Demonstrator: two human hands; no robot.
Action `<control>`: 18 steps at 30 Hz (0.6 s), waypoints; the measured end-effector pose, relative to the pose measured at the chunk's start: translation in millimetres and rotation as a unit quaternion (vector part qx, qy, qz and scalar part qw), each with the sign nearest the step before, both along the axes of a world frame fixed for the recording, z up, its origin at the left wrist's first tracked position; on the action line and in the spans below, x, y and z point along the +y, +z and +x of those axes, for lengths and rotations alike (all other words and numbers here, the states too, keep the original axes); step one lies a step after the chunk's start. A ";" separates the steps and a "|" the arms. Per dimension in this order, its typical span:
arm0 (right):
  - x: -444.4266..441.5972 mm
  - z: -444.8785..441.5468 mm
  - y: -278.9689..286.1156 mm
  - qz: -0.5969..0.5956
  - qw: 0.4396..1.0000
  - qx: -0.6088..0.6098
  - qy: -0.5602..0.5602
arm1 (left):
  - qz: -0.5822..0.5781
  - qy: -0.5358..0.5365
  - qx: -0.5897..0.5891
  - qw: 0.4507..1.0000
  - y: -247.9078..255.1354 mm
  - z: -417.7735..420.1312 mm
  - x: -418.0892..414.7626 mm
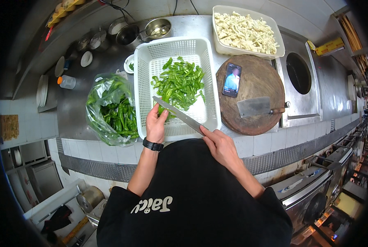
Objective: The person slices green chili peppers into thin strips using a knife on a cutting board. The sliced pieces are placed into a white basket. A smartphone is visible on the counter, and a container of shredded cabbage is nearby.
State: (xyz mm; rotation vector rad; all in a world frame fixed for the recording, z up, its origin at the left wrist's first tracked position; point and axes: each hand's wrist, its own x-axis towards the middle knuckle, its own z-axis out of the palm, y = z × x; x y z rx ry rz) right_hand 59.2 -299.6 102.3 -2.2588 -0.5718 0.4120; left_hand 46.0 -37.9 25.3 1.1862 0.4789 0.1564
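My right hand (220, 145) grips the near end of a long knife (184, 116), whose blade slants up and left over the near part of a white perforated plastic basket (215, 102). At the blade's far end, my left hand (156, 123) holds a green pepper (162, 106) between thumb and fingers; the blade lies against it. Cut green peppers (184, 80) are heaped on the basket's floor. To the left of the basket, an open clear plastic bag (94, 123) holds whole green peppers (122, 119).
A round wooden chopping block (255, 74) at right carries a phone (232, 80) and a cleaver (254, 106). Behind it stands a plastic tub (248, 51) of cauliflower pieces. Metal pots (158, 28), a small bowl (129, 64) and an orange-capped jar (67, 82) stand on the steel counter.
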 end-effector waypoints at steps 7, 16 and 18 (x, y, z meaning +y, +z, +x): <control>53.6 36.2 -36.8 0.048 0.998 -0.038 -0.004 | 0.009 -0.019 0.012 1.000 6.5 -4.5 -13.7; 83.1 62.8 -55.8 0.066 0.998 0.012 -0.011 | -0.001 0.000 0.019 1.000 -1.6 -9.0 -3.3; 64.6 47.9 -36.8 0.057 0.998 0.002 0.004 | -0.014 0.020 0.014 1.000 -8.5 -7.8 -1.6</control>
